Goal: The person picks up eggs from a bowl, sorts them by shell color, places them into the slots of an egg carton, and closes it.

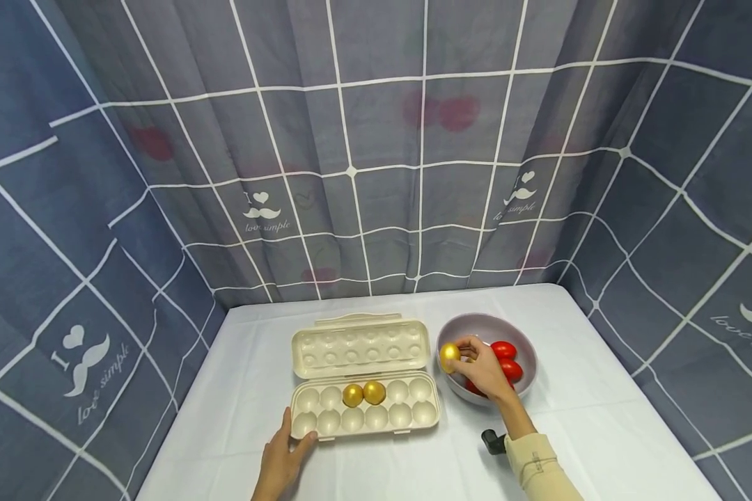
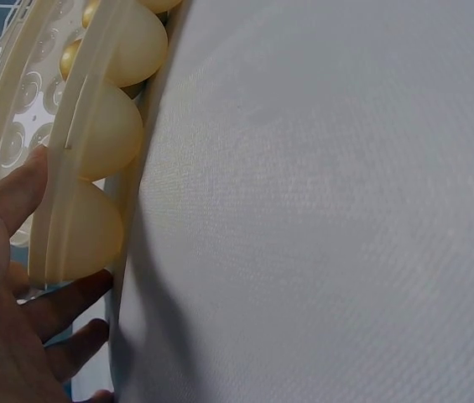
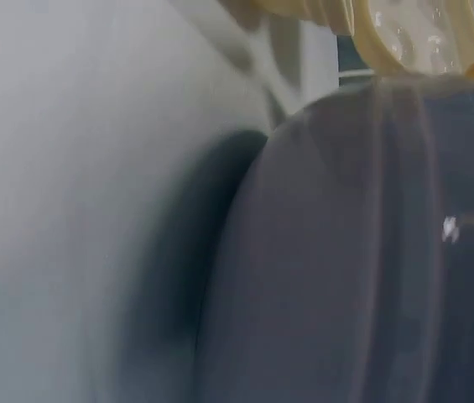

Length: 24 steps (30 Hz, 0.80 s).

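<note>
Right hand [image 1: 481,369] has a gold egg [image 1: 449,357] pinched at the left side of the mauve bowl [image 1: 476,322], right of centre in the head view, with shiny red ovals [image 1: 504,349] inside. Left hand [image 1: 280,459]'s gripping the open egg carton [image 1: 352,418]'s lower-left corner, lower middle of frame; two gold eggs [image 1: 374,392] sit in its upper row.

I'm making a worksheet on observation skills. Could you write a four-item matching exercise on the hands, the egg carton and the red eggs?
1. Left hand
2. Right hand
3. Red eggs
4. Egg carton

A. Inside the round bowl
B. Pinching a gold egg
C. Lid open, with several cups unfilled
D. Holding the carton's near left corner

Pairs: 1-D, 2-B, 3-A, 4-C
</note>
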{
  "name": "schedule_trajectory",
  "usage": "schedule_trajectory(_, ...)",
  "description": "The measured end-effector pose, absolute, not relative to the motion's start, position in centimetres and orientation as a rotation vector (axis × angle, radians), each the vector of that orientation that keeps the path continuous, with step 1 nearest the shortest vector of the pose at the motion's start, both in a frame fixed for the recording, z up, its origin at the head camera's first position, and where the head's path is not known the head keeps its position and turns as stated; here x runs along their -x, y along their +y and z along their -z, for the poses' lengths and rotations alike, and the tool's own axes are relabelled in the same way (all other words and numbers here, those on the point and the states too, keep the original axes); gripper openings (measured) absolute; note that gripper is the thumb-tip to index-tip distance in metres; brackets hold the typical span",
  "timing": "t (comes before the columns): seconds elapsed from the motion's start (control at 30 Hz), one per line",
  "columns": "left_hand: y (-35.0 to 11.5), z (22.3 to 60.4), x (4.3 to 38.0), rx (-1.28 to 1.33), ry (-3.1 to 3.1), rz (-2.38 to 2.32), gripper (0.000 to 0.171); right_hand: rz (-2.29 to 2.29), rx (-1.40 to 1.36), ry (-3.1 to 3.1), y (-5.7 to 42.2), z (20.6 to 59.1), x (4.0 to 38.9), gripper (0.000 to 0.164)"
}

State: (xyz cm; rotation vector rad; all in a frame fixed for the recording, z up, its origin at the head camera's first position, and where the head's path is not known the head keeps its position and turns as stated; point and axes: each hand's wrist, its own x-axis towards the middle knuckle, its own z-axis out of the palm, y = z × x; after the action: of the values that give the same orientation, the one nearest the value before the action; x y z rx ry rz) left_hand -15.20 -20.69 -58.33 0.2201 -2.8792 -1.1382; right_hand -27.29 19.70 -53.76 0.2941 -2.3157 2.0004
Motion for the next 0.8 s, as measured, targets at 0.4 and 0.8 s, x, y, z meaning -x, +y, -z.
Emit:
schedule_trajectory(0.4,-20.8,58.2,15.0,-0.232,-2.878,1.134,0.088,-2.019,-0.405,-2.193,15.2,53.7,26.1,0.042)
schedule_trajectory(0.8,-20.6,58.3,15.2,-0.216,-2.874,1.11,0.088,-2.118,-0.608,-2.138,10.1,54.4,25.1,0.038)
